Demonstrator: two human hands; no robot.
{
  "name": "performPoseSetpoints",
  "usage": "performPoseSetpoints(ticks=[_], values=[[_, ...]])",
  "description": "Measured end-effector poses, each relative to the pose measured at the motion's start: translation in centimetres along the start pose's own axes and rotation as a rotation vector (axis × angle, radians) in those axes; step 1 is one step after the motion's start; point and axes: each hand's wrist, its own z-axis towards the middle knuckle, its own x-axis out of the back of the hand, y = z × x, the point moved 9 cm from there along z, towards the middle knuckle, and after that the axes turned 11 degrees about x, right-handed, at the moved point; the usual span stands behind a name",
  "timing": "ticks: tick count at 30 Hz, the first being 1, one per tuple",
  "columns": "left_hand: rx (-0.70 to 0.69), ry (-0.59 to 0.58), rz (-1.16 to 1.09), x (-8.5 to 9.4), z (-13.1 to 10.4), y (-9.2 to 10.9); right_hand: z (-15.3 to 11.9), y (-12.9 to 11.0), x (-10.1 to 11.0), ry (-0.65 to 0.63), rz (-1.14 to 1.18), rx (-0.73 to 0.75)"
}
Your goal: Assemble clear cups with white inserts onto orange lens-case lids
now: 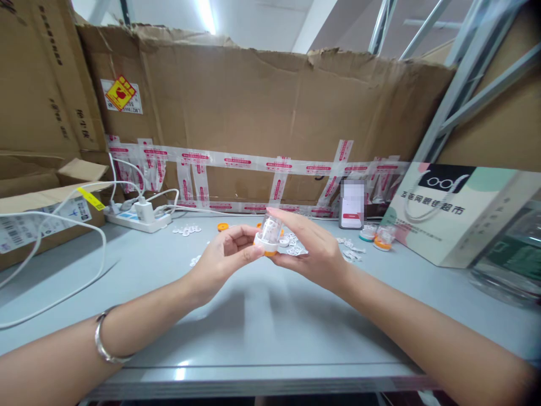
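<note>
Clear cylindrical plastic jar with a white collar and an orange base (269, 232) is being held above the middle of the counter, between both hands. Most of the backdrop is taken up by a tall brown cardboard panel (253, 96), and a smooth pale grey counter (169, 338) is spread out below it. As for grip, both hands are clamped on the jar: the collar is pinched by the left hand (224, 254), and the jar is spanned top to bottom by the right hand (315, 245). Best results would probably be had if the collar were gripped firmly, the clear wall weren't squeezed, and everything were kept near upright. Looks-wise, it's tilted slightly, and whitish bits can be seen inside, too small to be told apart. Behind it, flat white cutouts (351, 250) are scattered around.
</note>
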Motion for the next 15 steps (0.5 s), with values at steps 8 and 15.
performPoseSetpoints(ticks=[8,15], values=[[0.038,0.032,-0.054,0.4,0.6,-0.7,-0.3,1.5,-0.9,-0.044,0.132,-0.097],[0.041,0.035,0.001,0.6,0.6,-1.0,-1.3,4.2,-3.3,-0.009,0.848,-0.566]])
